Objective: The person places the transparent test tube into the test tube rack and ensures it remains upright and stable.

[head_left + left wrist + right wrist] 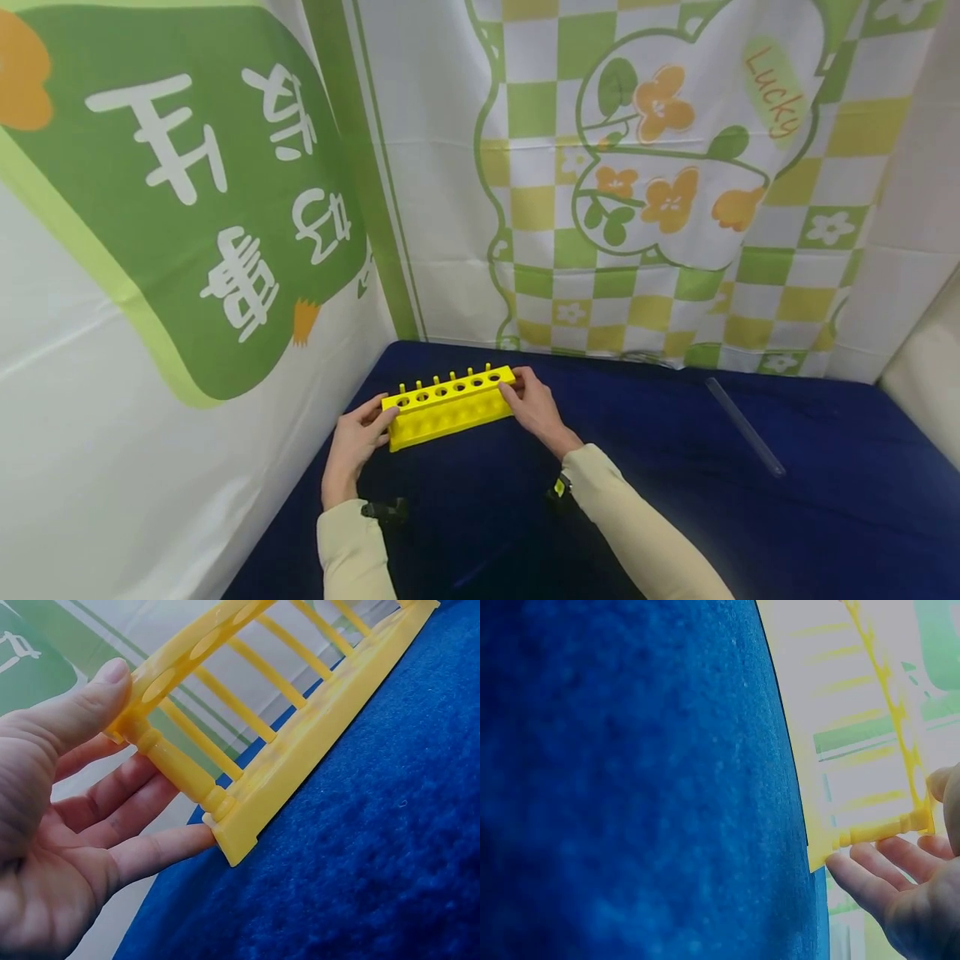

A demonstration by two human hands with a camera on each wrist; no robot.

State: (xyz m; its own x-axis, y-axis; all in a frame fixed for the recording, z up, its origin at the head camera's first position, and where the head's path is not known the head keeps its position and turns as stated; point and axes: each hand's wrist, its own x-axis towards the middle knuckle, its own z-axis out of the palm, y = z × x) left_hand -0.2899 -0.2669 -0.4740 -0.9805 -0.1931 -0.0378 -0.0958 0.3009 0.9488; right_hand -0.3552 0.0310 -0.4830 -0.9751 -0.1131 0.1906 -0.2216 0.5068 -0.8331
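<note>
A yellow test tube rack (450, 427) stands on the dark blue cloth, with one row of round holes along its top and short pegs behind them. No tubes stand in its holes. My left hand (354, 440) grips the rack's left end; in the left wrist view the thumb (105, 694) presses the top bar and the fingers lie along the end post. At the opposite end my right hand (538, 410) holds it likewise, its fingertips against the end post (877, 831) and the thumb at the top bar in the right wrist view.
A clear tube (745, 429) lies slantwise on the blue cloth (637, 483), to the right of the rack. White and green printed curtains (420, 250) hang at the left and behind the table.
</note>
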